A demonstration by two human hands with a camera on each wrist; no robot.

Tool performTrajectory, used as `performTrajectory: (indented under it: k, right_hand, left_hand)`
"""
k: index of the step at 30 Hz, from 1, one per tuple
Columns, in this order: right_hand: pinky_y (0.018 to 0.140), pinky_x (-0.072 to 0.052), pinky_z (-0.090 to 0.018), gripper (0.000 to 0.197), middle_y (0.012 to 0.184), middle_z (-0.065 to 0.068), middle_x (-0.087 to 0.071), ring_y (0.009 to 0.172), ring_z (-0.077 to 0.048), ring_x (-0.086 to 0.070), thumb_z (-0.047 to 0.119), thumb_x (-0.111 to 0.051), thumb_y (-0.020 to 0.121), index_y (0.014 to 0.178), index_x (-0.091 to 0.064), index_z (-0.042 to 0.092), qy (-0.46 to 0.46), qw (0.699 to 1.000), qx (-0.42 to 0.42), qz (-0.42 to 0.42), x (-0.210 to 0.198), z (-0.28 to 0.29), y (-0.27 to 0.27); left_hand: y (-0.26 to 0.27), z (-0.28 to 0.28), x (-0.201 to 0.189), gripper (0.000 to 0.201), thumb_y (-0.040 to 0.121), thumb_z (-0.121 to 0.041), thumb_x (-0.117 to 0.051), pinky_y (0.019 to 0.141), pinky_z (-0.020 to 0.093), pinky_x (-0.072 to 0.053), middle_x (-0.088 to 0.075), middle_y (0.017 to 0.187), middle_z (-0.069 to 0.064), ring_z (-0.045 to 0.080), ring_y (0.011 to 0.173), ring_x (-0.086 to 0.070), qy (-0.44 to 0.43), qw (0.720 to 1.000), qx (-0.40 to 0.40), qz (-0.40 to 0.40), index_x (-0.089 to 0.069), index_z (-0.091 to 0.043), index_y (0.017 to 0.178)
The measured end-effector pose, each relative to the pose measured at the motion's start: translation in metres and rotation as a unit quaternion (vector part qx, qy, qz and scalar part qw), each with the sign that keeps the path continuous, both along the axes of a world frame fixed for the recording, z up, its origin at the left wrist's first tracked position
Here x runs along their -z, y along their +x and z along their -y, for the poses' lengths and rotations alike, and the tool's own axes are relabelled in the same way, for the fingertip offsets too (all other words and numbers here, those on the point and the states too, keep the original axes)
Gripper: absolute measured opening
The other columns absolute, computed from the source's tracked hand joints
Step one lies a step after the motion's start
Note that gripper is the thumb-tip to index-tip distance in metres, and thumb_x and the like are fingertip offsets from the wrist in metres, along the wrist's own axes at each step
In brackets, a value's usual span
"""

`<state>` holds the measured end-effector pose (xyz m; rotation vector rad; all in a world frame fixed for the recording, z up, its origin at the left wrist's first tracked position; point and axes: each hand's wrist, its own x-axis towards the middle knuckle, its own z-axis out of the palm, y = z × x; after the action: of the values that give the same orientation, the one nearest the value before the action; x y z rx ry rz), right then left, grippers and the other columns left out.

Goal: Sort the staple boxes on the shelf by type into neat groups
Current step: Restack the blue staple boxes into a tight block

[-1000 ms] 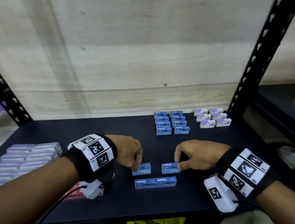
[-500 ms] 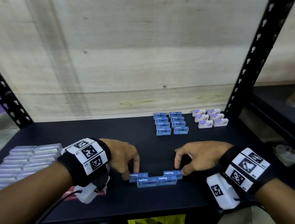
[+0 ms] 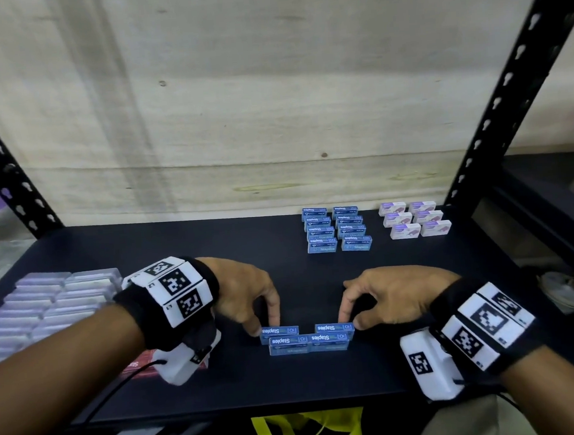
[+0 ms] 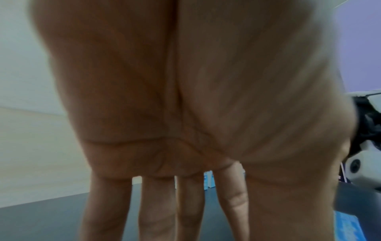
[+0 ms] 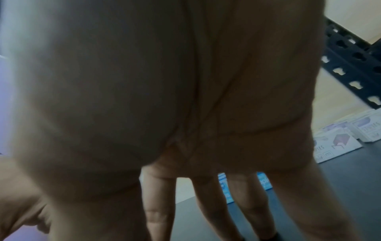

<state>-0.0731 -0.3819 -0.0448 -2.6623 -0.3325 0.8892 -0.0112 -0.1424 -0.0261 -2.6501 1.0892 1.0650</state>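
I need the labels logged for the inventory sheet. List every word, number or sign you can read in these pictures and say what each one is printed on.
"Staples", upside down to the head camera: on the box held by the left hand, left-held blue box.
"Staples": right-held blue box, under the right hand.
"Staples": front blue boxes.
"Staples": back blue boxes, front row only; the rest is too small.
White boxes: print blurred.
Wristband markers: square codes, no words.

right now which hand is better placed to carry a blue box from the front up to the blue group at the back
Right. The right hand already pinches a blue box, and the blue group lies back and to the right, nearer its side. The left hand would have to cross over.
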Motion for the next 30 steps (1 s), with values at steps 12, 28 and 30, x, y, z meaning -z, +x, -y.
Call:
performTrajectory:
  k: [12,28,30]
  right_hand:
    - [0.110,-0.038,-0.040,0.018,0.129,0.013,-0.062,0.131,-0.008,-0.048,0.039,-0.065,0.092,0.106,-0.068,0.051,0.020,1.000,-0.006,0.011,0.008,-0.003,0.003]
    - [0.071,-0.041,-0.019,0.021,0.090,0.014,-0.056,0.081,-0.001,-0.055,0.038,-0.066,0.090,0.110,-0.065,0.046,-0.015,0.999,0.022,0.033,0.002,0.003,0.006]
    - [0.086,-0.047,-0.024,0.021,0.105,0.013,-0.061,0.099,-0.005,-0.059,0.039,-0.067,0.090,0.111,-0.066,0.041,-0.028,0.999,0.031,0.026,-0.002,0.006,0.013]
  left_hand:
    - [0.004,0.006,0.006,0.026,0.086,-0.037,-0.071,0.063,0.015,-0.033,-0.049,0.056,-0.045,-0.023,0.060,-0.048,-0.014,1.000,0.022,-0.004,-0.066,-0.043,0.110]
    - [0.012,0.011,0.001,0.035,0.084,-0.038,-0.072,0.084,0.020,-0.040,-0.062,0.106,-0.017,0.003,0.096,-0.058,-0.013,0.999,-0.036,0.001,-0.064,-0.039,0.118]
    - [0.021,0.019,-0.001,0.032,0.084,-0.040,-0.071,0.094,0.025,-0.044,-0.067,0.108,-0.012,0.009,0.103,-0.061,-0.014,0.998,-0.063,0.012,-0.066,-0.034,0.116]
